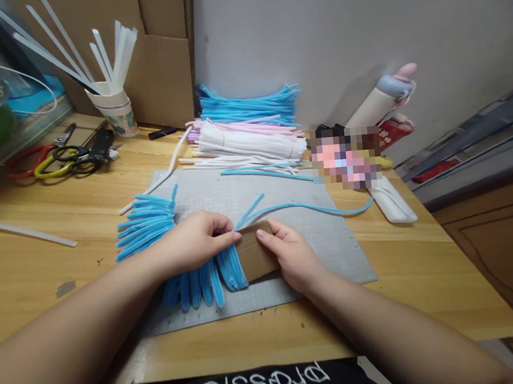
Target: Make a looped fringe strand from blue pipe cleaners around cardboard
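Between my hands is a piece of brown cardboard [257,257] with blue pipe cleaners [230,268] wound round its left end. My left hand [204,234] pinches the winding at the upper edge, thumb on top. My right hand [290,251] grips the bare right end of the cardboard, thumb in front and fingers behind. A loose blue pipe cleaner [320,205] trails from the top of the winding to the right. Left of it, a fringe of looped blue pipe cleaners [146,224] lies on the grey cutting mat [332,257], partly hidden under my left forearm.
Bundles of blue pipe cleaners [250,107] and white pipe cleaners [252,142] lie along the wall. Scissors [65,159] and a cup [117,111] of white sticks are at the back left. A glue stick gun tip or similar yellow-handled tool [29,232] lies left. A bottle [376,102] stands back right.
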Tool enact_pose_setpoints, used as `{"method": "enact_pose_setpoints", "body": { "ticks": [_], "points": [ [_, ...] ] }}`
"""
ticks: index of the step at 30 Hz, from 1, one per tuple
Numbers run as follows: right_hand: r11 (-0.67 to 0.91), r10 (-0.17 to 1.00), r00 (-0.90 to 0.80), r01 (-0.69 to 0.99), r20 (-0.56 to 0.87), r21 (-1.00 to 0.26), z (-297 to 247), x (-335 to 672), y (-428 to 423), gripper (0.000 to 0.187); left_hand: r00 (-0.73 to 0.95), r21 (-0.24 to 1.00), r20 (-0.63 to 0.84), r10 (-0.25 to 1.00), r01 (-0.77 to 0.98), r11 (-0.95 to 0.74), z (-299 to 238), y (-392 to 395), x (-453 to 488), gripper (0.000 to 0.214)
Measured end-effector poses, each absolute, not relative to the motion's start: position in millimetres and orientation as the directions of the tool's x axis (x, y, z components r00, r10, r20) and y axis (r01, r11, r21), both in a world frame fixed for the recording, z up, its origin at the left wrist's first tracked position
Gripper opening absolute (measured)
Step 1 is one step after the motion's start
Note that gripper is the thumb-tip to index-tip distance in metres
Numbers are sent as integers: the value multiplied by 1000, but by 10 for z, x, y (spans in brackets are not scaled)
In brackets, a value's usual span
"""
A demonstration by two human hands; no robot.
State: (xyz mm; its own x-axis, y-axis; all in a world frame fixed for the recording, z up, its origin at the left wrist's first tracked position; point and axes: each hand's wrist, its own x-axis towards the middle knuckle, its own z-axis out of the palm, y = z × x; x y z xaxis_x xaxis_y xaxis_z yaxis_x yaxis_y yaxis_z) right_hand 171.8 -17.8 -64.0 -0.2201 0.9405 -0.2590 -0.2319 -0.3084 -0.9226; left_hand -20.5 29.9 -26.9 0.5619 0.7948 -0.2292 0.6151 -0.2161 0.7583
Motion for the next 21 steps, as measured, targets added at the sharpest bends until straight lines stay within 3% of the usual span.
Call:
{"method": "enact_pose_setpoints", "body": {
  "ticks": [8,21],
  "points": [
    [-368,926,-212,-314,-314,-875,-720,1722,-133,23,549,812,-333,767,580,-62,-365,359,-197,36],
    [-414,907,-227,-314,-355,-854,-695,1736,-98,25,546,814,-344,764,578,-47,-339,343,-217,34]
  ]
}}
